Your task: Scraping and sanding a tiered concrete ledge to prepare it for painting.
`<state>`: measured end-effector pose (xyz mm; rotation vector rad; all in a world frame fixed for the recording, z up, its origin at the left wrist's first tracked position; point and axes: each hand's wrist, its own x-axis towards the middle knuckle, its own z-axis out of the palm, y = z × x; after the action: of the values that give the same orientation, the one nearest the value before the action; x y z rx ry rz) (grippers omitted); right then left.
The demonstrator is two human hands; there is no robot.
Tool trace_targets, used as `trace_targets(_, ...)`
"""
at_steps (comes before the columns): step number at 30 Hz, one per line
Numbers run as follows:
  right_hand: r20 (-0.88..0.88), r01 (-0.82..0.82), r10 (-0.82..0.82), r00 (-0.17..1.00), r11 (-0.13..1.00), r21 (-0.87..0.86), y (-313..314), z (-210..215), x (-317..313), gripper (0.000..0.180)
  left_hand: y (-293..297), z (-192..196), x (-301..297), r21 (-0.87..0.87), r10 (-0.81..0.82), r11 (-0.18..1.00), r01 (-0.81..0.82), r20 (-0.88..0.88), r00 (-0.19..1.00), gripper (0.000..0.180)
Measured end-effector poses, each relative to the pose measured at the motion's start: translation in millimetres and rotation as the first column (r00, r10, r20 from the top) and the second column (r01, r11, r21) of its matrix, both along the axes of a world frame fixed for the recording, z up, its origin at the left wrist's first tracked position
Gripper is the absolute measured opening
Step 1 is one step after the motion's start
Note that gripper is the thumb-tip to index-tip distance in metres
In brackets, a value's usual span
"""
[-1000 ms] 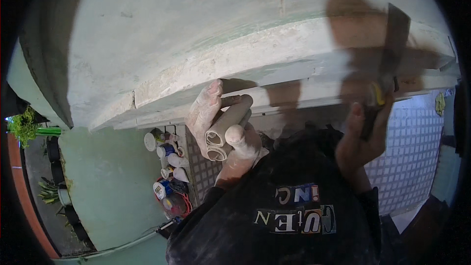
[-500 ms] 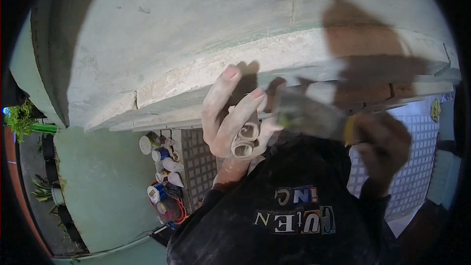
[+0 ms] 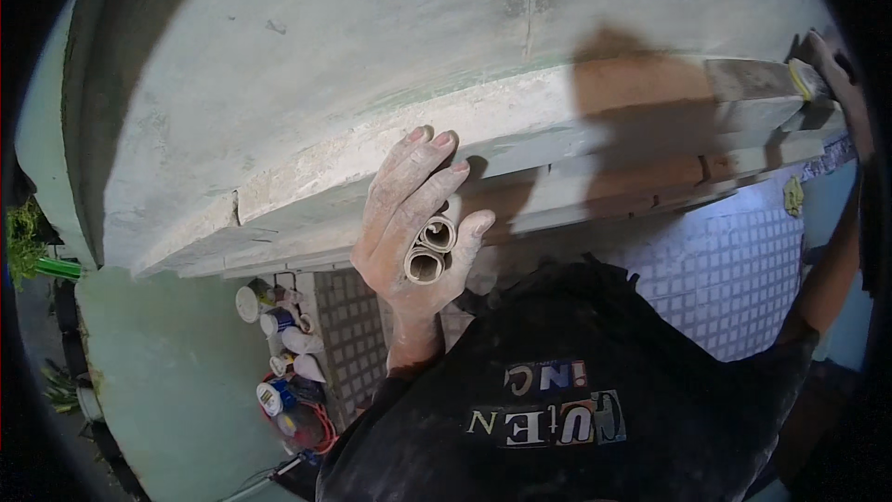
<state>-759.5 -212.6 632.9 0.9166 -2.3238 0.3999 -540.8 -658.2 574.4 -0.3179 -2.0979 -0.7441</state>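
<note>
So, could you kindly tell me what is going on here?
A person in a dark shirt is at a pale, rough ledge. The left hand holds two small pale rolls, with its fingertips close to the ledge. The right hand, reaching far to the right, grips a wide-bladed tool, its blade seemingly lying against the ledge. Several tubs stand below, to the left.
</note>
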Motion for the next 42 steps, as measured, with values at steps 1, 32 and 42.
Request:
trace_targets(1,0.161,0.243,-0.215,0.963,0.953,-0.18,-22.7,7.5,-5.3,0.04,1.8,0.1,-1.0,0.017,-0.017,1.0,0.017,0.002,1.0,0.037)
trace_targets(32,0.276,-0.63,0.765,0.582,0.639,-0.441,-303.2,9.9,104.1,0.025,-27.0,-9.9,37.6,0.077,0.353,0.935,-0.347,-0.112,0.929,0.028)
trace_targets(42,0.486,-0.228,0.585,0.649,0.759,-0.61,-242.1,1.4,120.9,0.038,-18.2,8.3,12.8,-0.078,0.207,0.971,-0.225,-0.193,0.959,0.032)
